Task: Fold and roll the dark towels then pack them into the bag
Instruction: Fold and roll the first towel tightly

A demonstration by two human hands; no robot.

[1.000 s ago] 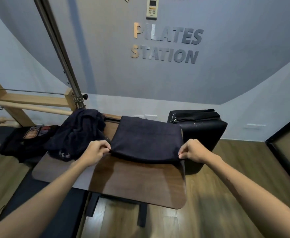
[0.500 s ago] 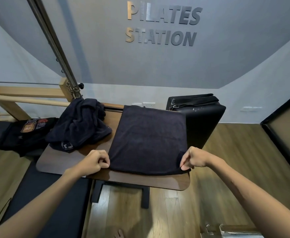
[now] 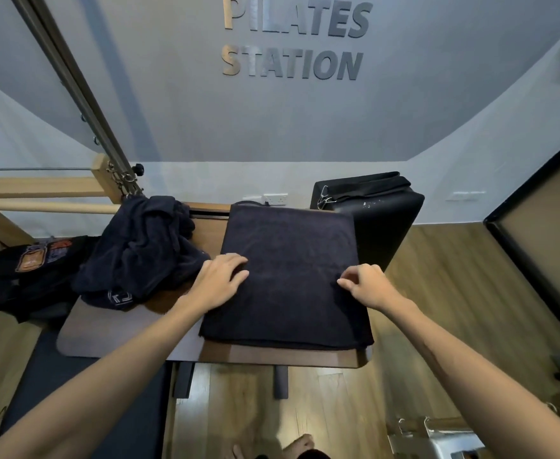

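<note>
Dark folded towel [image 3: 288, 276] lies flat on the wooden tabletop [image 3: 116, 336], with a crumpled towel heap [image 3: 142, 250] to its left and a black bag [image 3: 371, 213] behind. The left hand [image 3: 220, 281] presses flat-fingered on its left side; the right hand [image 3: 368, 286] pinches the cloth near its right edge.

The single head-worn camera is looking forward and steeply down from above the dark brown wooden table [image 3: 272, 357], close over it, taking in the grey wall with raised letters [image 3: 292, 44] beyond and the wood-plank floor [image 3: 454, 293] below.
</note>
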